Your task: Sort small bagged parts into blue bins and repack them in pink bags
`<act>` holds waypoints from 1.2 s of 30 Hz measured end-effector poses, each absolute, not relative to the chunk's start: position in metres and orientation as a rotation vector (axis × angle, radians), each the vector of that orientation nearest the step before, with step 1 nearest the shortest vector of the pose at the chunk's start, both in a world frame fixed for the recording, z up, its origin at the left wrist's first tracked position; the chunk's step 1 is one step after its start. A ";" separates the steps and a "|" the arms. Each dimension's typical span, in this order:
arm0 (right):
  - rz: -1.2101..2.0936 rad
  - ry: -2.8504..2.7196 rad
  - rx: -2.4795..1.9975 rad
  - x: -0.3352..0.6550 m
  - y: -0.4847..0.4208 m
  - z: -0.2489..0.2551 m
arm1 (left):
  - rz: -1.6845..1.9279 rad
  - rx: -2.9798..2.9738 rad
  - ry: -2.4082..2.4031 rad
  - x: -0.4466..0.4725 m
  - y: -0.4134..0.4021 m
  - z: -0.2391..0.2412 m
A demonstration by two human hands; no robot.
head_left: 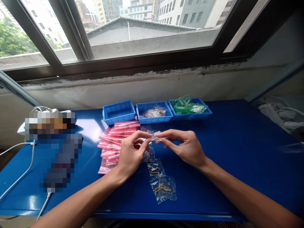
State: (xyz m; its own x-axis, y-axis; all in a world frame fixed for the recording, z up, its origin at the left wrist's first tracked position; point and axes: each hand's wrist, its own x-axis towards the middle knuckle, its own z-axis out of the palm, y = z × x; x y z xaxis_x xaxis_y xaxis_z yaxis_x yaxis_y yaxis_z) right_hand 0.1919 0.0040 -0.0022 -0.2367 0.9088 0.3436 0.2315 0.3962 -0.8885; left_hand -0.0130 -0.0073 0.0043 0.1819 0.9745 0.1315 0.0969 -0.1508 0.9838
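Observation:
Between my two hands, over the middle of the blue table, is a small clear plastic bag with something small and brass-coloured inside. My left hand pinches its left end between thumb and fingers. The right end is pinched by my right hand. Below them lie clear bags with small brass-coloured metal pieces, one bag nearest me and another bag just behind it. Further clear bags sit partly hidden under my hands. Pink zip bags are spread in an overlapping pile beside my left hand.
Along the back of the blue table stand three blue bins: a left bin with nothing visible inside, a middle bin of clear bags, a right bin of green bags. Blurred-out items and white cables lie at left.

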 end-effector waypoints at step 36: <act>0.942 -1.663 -1.073 0.189 0.004 0.000 | 1.113 1.461 1.123 -0.013 -0.007 0.005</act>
